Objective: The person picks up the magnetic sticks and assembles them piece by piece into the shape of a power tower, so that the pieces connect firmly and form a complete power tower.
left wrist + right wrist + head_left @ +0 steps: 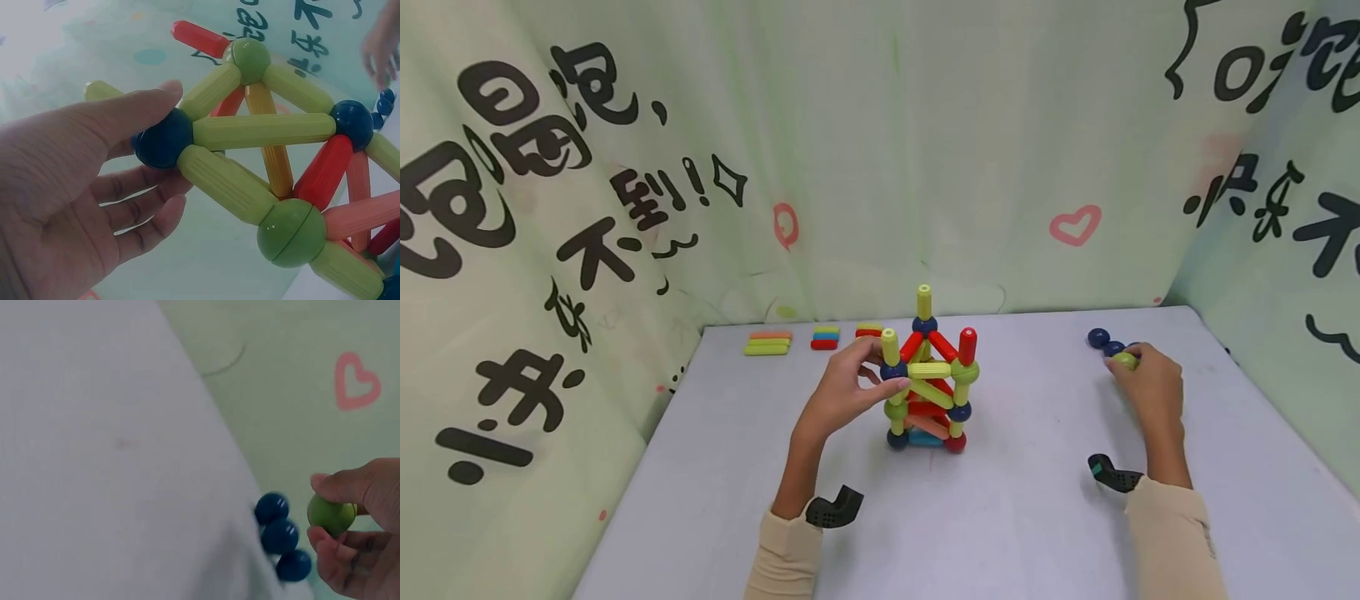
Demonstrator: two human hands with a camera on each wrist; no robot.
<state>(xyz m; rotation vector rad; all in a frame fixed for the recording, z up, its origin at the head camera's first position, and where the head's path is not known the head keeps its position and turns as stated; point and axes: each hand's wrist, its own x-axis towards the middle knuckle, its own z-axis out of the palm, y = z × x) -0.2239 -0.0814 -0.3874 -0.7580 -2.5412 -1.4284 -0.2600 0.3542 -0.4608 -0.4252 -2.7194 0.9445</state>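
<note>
A tower of magnetic rods and balls (930, 408) stands mid-table, with short rods pointing up from its top balls. My left hand (850, 383) is at its upper left corner. Thumb and fingers hold the dark blue ball (164, 139) there, from which several yellow-green rods branch in the left wrist view. Over at the right, my right hand (1153, 383) pinches a green ball (331, 514) between thumb and fingers. Close beside it lie dark blue balls (279, 536) in a short row on the table.
Spare rods lie at the table's back left: a yellow-green and orange group (767, 343), a mixed group (825, 337) and a red and yellow pair (868, 330) behind my left hand. A printed curtain (970, 167) hangs along the table's (1030, 500) back and sides.
</note>
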